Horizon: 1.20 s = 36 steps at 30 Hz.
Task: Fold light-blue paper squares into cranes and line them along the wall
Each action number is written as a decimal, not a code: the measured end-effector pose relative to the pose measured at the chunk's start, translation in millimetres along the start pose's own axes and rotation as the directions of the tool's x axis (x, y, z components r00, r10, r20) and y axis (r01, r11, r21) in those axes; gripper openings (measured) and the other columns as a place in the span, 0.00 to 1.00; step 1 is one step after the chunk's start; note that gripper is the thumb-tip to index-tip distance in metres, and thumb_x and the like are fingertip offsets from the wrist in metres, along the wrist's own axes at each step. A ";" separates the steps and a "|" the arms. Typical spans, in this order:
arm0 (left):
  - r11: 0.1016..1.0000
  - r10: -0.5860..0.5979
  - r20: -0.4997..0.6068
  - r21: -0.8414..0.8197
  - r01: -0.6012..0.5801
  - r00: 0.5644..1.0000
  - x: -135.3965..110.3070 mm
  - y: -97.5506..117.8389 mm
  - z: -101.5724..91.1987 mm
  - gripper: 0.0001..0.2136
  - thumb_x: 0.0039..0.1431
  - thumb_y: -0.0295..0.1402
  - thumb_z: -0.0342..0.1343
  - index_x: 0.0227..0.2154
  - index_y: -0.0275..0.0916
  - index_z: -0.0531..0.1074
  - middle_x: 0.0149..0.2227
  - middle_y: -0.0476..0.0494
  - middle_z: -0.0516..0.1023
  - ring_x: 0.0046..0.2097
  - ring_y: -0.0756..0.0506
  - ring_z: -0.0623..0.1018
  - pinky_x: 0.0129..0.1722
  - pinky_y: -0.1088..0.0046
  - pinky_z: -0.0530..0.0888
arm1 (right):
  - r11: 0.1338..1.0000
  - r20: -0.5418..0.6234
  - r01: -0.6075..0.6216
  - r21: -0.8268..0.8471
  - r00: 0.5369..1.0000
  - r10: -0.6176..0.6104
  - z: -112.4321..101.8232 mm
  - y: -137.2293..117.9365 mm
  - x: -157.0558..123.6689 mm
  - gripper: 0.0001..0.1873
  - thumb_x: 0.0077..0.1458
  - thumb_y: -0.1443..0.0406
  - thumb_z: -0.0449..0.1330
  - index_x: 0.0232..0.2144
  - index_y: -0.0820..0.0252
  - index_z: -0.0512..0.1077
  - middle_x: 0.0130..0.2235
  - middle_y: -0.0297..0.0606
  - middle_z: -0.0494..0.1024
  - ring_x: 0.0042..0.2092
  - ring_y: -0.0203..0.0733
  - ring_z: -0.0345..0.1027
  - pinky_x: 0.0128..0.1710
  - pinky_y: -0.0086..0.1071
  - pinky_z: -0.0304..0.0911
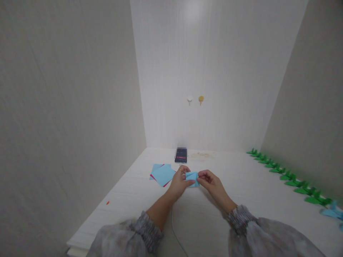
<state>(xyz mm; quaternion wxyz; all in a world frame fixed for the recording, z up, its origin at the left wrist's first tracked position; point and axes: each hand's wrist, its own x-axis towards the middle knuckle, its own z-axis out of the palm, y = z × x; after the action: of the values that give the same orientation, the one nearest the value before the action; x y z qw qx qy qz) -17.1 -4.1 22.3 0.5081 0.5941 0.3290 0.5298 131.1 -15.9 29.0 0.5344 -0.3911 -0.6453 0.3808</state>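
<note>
A small folded piece of light blue paper (192, 177) is held above the white table (241, 185) between both hands. My left hand (180, 182) pinches its left side with thumb and fingers closed. My right hand (210, 181) pinches its right edge, fingers curled. Just left of my left hand lies a small stack of blue paper sheets (162, 174) with a red sheet peeking out beneath.
A dark phone (181, 155) lies behind the hands near the back wall. A row of green folded paper shapes (289, 176) runs along the right wall, with a blue one (333, 212) at its near end. A tiny red scrap (107, 202) lies at left. A thin cable (175, 232) crosses the near table.
</note>
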 end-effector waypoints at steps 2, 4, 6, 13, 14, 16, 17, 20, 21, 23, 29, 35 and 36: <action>1.000 0.003 -0.002 -0.010 -0.003 1.000 0.6 -0.6 -0.5 0.18 0.35 0.28 0.59 0.30 0.39 0.57 0.27 0.53 0.63 0.28 0.53 0.68 0.26 0.80 0.64 | 1.000 0.013 0.006 -0.012 1.000 -0.006 0.2 1.3 -0.1 0.09 0.41 0.62 0.59 0.26 0.60 0.64 0.25 0.32 0.67 0.28 0.35 0.61 0.30 0.29 0.58; 0.998 0.013 0.000 -0.054 -0.012 1.000 1.2 -1.3 -1.0 0.19 0.35 0.28 0.60 0.31 0.39 0.57 0.27 0.53 0.63 0.28 0.53 0.68 0.26 0.79 0.64 | 1.000 0.020 0.010 -0.006 1.000 -0.009 0.0 3.1 0.2 0.09 0.41 0.62 0.58 0.27 0.60 0.64 0.25 0.32 0.66 0.28 0.35 0.61 0.29 0.29 0.58; 0.994 0.020 -0.010 -0.105 -0.021 1.000 2.0 -2.0 -1.5 0.20 0.34 0.28 0.60 0.31 0.39 0.56 0.27 0.53 0.64 0.28 0.53 0.68 0.27 0.79 0.65 | 1.000 0.035 0.010 0.013 0.999 -0.011 -0.2 4.2 0.6 0.09 0.43 0.62 0.57 0.27 0.60 0.64 0.25 0.32 0.66 0.28 0.34 0.61 0.29 0.28 0.57; 0.987 0.005 -0.041 -0.158 -0.011 0.999 2.7 -1.2 -0.4 0.22 0.33 0.29 0.61 0.30 0.40 0.55 0.29 0.53 0.65 0.28 0.53 0.69 0.27 0.77 0.65 | 0.998 0.049 0.012 0.057 0.999 -0.015 0.9 -3.7 -1.2 0.09 0.43 0.61 0.57 0.27 0.61 0.65 0.25 0.32 0.66 0.28 0.34 0.60 0.29 0.27 0.56; 0.987 0.005 -0.044 -0.163 -0.012 0.999 2.6 -1.1 -0.2 0.22 0.33 0.29 0.61 0.30 0.40 0.55 0.28 0.53 0.65 0.28 0.53 0.69 0.27 0.77 0.65 | 0.998 0.047 0.011 0.063 0.999 -0.014 1.1 -5.1 -1.5 0.09 0.42 0.61 0.57 0.27 0.61 0.65 0.25 0.32 0.66 0.28 0.34 0.60 0.29 0.27 0.56; 0.986 0.011 -0.040 -0.167 -0.018 0.999 2.6 -1.4 -0.1 0.22 0.33 0.29 0.61 0.30 0.40 0.55 0.28 0.53 0.65 0.28 0.53 0.69 0.27 0.78 0.65 | 0.997 0.048 0.001 0.073 0.999 -0.004 1.6 -6.7 -1.7 0.09 0.42 0.61 0.58 0.27 0.60 0.65 0.25 0.32 0.66 0.28 0.34 0.60 0.28 0.27 0.56; 0.986 0.015 -0.035 -0.167 -0.021 0.999 2.7 -1.7 -0.2 0.22 0.33 0.29 0.61 0.31 0.40 0.55 0.27 0.53 0.65 0.27 0.54 0.69 0.27 0.78 0.65 | 0.997 0.049 -0.006 0.077 0.999 0.002 1.8 -6.7 -1.7 0.09 0.41 0.61 0.58 0.27 0.60 0.65 0.24 0.31 0.66 0.27 0.34 0.60 0.28 0.27 0.56; 0.988 0.025 -0.026 -0.154 -0.029 0.999 3.1 -2.6 -1.0 0.21 0.34 0.27 0.61 0.31 0.39 0.55 0.27 0.53 0.64 0.27 0.54 0.68 0.26 0.79 0.65 | 0.996 0.056 -0.021 0.092 0.998 0.016 2.2 -4.9 -1.3 0.09 0.41 0.61 0.58 0.26 0.60 0.65 0.24 0.31 0.66 0.27 0.34 0.60 0.27 0.27 0.55; 0.989 0.025 -0.027 -0.147 -0.029 0.999 3.1 -2.5 -1.2 0.21 0.34 0.27 0.61 0.31 0.39 0.55 0.27 0.54 0.64 0.26 0.54 0.68 0.25 0.79 0.65 | 0.995 0.058 -0.025 0.098 0.998 0.019 2.3 -4.1 -1.2 0.09 0.41 0.61 0.57 0.26 0.60 0.65 0.24 0.31 0.66 0.27 0.34 0.60 0.27 0.27 0.55; 0.990 0.023 -0.032 -0.135 -0.027 0.999 3.1 -1.7 -1.4 0.22 0.33 0.26 0.61 0.30 0.39 0.55 0.27 0.54 0.64 0.26 0.54 0.68 0.25 0.79 0.65 | 0.994 0.063 -0.028 0.101 0.998 0.022 2.2 -2.7 -1.0 0.09 0.42 0.62 0.57 0.26 0.60 0.64 0.23 0.31 0.66 0.26 0.34 0.60 0.27 0.27 0.55; 0.992 -0.004 -0.023 -0.128 0.001 1.000 2.1 1.3 -1.3 0.23 0.31 0.27 0.62 0.31 0.40 0.54 0.26 0.54 0.63 0.26 0.54 0.68 0.25 0.78 0.65 | 1.000 0.045 0.010 0.005 0.999 -0.011 -1.2 -0.1 -0.7 0.06 0.42 0.64 0.56 0.26 0.60 0.64 0.23 0.31 0.66 0.26 0.34 0.60 0.27 0.27 0.56; 0.993 0.026 -0.001 -0.116 -0.026 1.000 0.8 4.2 -1.5 0.22 0.33 0.27 0.61 0.32 0.40 0.55 0.28 0.53 0.63 0.28 0.54 0.68 0.27 0.78 0.65 | 0.993 0.081 0.018 -0.115 0.997 -0.009 -1.3 -5.7 -1.1 0.09 0.45 0.61 0.53 0.25 0.62 0.68 0.26 0.35 0.69 0.31 0.37 0.61 0.32 0.29 0.57; 0.993 0.031 0.009 -0.111 -0.029 0.999 0.1 5.5 -1.2 0.22 0.34 0.27 0.61 0.32 0.40 0.55 0.28 0.53 0.63 0.29 0.53 0.68 0.27 0.78 0.65 | 0.995 0.082 0.012 -0.103 0.997 -0.003 -0.2 -7.4 -1.4 0.10 0.45 0.60 0.53 0.25 0.62 0.68 0.26 0.35 0.69 0.30 0.37 0.61 0.31 0.29 0.57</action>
<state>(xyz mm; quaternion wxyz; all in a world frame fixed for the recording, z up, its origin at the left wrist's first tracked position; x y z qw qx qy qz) -19.1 -5.2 27.4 0.5340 0.5727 0.2873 0.5516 130.8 -20.1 35.2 0.4881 -0.4001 -0.6868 0.3606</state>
